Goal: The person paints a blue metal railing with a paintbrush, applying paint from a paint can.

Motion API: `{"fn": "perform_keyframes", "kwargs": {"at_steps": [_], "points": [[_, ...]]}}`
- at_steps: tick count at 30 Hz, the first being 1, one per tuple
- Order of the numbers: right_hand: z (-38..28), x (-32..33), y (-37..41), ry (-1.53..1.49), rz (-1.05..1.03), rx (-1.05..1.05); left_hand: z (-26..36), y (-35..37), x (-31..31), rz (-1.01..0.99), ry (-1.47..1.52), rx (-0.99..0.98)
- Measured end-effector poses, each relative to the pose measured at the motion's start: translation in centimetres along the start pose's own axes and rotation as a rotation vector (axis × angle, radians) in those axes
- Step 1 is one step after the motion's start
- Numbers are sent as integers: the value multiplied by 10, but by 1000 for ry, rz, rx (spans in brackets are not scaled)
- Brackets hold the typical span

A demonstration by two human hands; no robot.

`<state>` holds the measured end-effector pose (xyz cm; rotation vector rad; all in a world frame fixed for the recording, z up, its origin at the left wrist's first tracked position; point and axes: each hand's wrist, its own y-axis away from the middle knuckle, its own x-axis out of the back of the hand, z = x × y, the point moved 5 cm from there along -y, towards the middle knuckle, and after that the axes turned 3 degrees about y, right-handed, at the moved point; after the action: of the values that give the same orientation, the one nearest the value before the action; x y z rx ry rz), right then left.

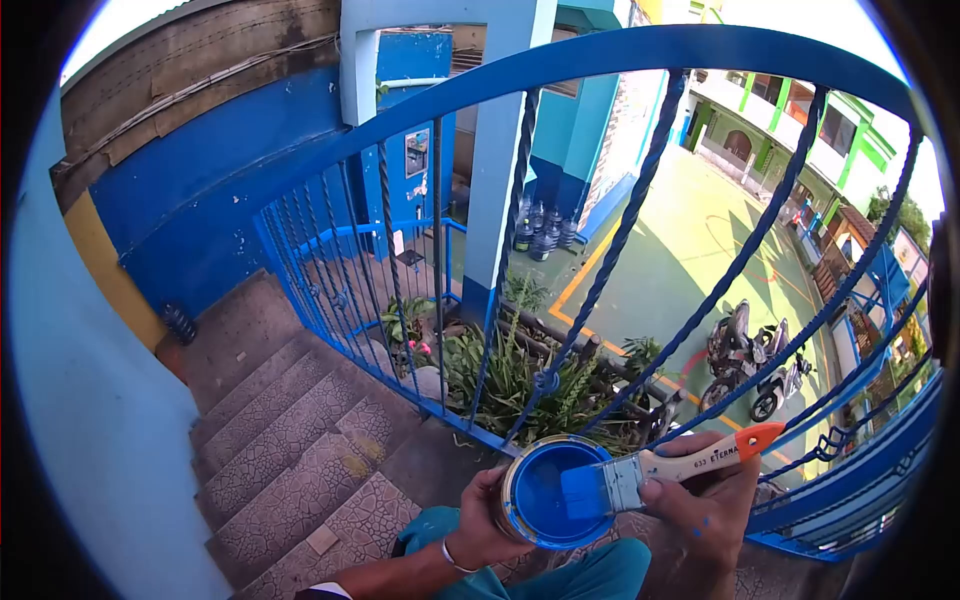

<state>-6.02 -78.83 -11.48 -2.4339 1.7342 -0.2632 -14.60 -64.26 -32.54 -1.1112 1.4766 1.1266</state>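
Observation:
My left hand (487,527) is wrapped round the left side of an open paint can (512,500) holding blue paint. In my right hand (708,505) is a paintbrush (700,462) with a pale wooden handle and an orange tip, gripped near its metal ferrule. The brush's blue-coated bristles (583,492) lie over the can's opening; whether they touch the paint I cannot tell. Blue paint specks mark my right hand. Just beyond the can stands a blue metal railing (640,50) with twisted bars.
Tiled stairs (290,440) descend on the left beside a light blue wall (100,400). Behind the railing are green plants (520,385), large water bottles (545,235), parked motorcycles (740,350) and a painted court (660,260). My knees in teal trousers are below the can.

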Motion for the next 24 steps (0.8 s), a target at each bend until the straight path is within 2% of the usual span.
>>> {"fn": "perform_keyframes", "kwargs": {"at_steps": [6,9,11,13,14,17,20,22,23,24], "points": [[-21,32,17,-64,-265,36,-54,7,-10,-15,-124,-114],[-27,70,25,-45,-247,-61,-97,7,-22,-78,-157,-87],[-32,93,30,37,-297,26,-123,11,-39,-76,-197,-120],[-27,122,38,119,-278,61,-146,10,-38,-113,-178,-86],[-26,137,42,116,-232,73,-155,6,-40,-136,-228,-85],[-47,180,61,148,-40,124,-177,-4,-27,-181,-93,69],[-48,206,66,144,-51,41,-188,-15,-29,-254,-220,81],[-44,215,65,198,-119,-20,-187,-32,-12,-175,-507,-2],[-42,224,62,252,-85,5,-185,-40,-6,-140,-645,-56],[-39,233,59,311,-53,26,-188,-47,-10,-233,-866,-103]]}}
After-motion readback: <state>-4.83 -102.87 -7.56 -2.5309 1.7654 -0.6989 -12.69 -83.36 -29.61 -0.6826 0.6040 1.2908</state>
